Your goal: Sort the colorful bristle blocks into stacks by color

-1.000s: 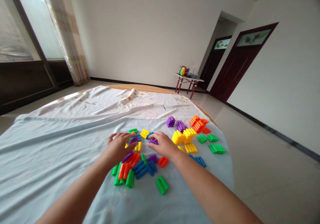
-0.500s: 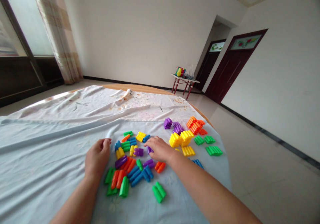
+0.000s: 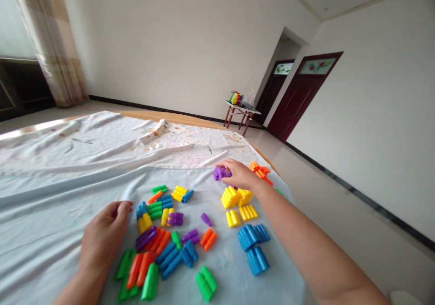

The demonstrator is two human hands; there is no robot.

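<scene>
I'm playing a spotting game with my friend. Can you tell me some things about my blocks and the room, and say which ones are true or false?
1. The right hand is at the purple blocks. True.
2. The left hand is on top of the yellow blocks. False: the left hand is off to the left of the colourful blocks.
3. A small table near the wall has a colourful bag on it. True.
4. The two green blocks at the front are on the floor. False: they are on the cloth.
5. The curtain is on the left side of the picture. True.
</scene>
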